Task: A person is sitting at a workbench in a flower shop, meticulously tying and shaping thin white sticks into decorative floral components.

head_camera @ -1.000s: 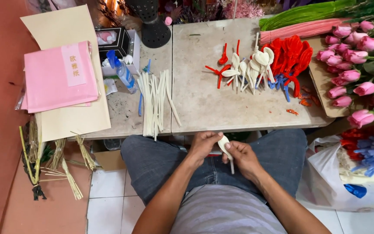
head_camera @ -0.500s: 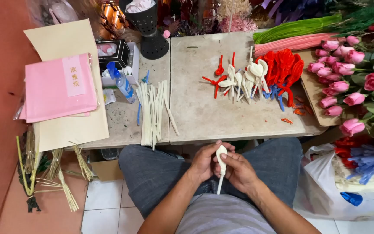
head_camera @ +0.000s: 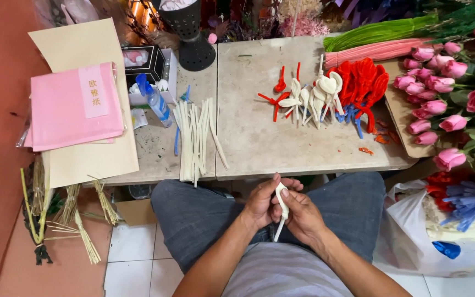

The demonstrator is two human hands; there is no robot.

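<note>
1. While both hands meet over the lap, we note a cream pipe cleaner (head_camera: 280,212) pinched between them, just below the near edge of the worktop (head_camera: 259,132).
2. Our left hand (head_camera: 260,202) curls round the upper, looped end; fingers closed on it, thumb pressing the top.
3. Our right hand (head_camera: 302,212) wraps the lower stretch, also closed on it. A straight tail sticks out below the hands toward the grey shirt. The two-handed grip looks suited to bending a soft, fuzzy wire stem.
4. Jeans-covered knees (head_camera: 193,214) sit under the hands, close to the worktop's edge.
5. On the worktop, near at left, lies a bundle of straight cream stems (head_camera: 196,137), laid parallel within easy reach, probably raw stock.
6. Further right, cream looped pieces (head_camera: 311,96) rest fanned against a heap of red fuzzy pieces (head_camera: 361,82), with a few blue ones beneath; likely sorted by shape.
7. Green and pink stem bundles (head_camera: 380,41) lie along the back edge.
8. Pink rosebuds (head_camera: 441,82) with green leaves crowd a board at right.
9. At left, pink paper sheets (head_camera: 72,107) lie on tan card; a small bottle (head_camera: 158,104) stands beside a box.
10. Dry straw-like stalks (head_camera: 78,214) lie scattered on the floor at left; a white bag (head_camera: 441,236) of blue and red stems sits at right.
</note>
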